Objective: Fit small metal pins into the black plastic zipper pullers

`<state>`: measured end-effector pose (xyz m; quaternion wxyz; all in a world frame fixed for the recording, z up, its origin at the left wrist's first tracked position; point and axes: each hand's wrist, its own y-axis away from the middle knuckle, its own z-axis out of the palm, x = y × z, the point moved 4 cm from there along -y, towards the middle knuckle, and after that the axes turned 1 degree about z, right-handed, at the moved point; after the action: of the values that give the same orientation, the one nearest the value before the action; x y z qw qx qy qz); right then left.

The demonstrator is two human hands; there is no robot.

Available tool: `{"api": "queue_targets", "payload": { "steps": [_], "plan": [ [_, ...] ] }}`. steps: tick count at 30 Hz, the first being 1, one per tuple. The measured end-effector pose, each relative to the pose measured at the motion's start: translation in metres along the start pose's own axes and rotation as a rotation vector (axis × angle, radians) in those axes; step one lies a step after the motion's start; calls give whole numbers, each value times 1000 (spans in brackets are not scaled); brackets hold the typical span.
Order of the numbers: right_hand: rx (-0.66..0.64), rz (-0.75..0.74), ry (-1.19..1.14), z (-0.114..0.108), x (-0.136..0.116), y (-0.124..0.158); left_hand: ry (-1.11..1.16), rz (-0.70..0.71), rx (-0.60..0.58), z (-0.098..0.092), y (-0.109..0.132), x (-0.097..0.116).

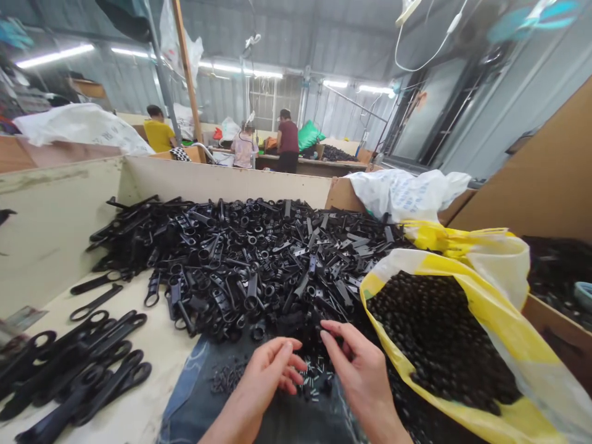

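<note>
My left hand (272, 370) hangs low over my denim lap (185, 394), with its fingers slightly curled and no held piece visible. My right hand (358, 364) reaches the near edge of a heap of black plastic parts (240, 259). Its thumb and forefinger are close together, but anything between them is hidden. Between my hands lies a small scatter of short black pieces with pale ends (314, 376). Long black strap-like pieces with ring ends (78, 370) lie side by side at the left. To the right, a yellow-and-white plastic bag (439, 333) holds many small dark parts.
A pale board-walled bin (222, 182) surrounds the heap. A white sack (402, 194) sits on its far right corner, and a cardboard panel (531, 166) stands at the right. Several co-workers, including a person in a yellow shirt (158, 128), are at tables beyond.
</note>
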<state>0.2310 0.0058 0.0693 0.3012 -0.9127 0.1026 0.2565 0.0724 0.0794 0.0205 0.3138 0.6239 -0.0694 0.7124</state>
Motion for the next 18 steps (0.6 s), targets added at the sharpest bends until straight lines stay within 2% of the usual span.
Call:
{"api": "queue_targets", "payload": {
  "steps": [2, 4, 6, 8, 10, 12, 15, 18],
  "plan": [
    [85, 122, -194, 2, 1, 20, 160, -76, -32, 13, 5, -3],
    [114, 221, -378, 16, -2, 48, 362, -143, -56, 22, 14, -2],
    [54, 262, -465, 34, -7, 74, 519, -182, -32, 21, 23, 1],
    [-30, 206, -477, 43, -13, 87, 557, -174, 49, 9, 29, 2],
    [-101, 76, -405, 41, -16, 83, 509, -157, 143, -10, 34, -2],
    [-146, -39, -235, 34, -15, 65, 403, -130, 186, -28, 39, -7],
    [-186, -118, 96, 31, -10, 33, 276, -122, 148, -41, 48, -13],
    [-210, -122, 225, 43, -7, 14, 259, -180, 105, -43, 59, -18]
  ]
}}
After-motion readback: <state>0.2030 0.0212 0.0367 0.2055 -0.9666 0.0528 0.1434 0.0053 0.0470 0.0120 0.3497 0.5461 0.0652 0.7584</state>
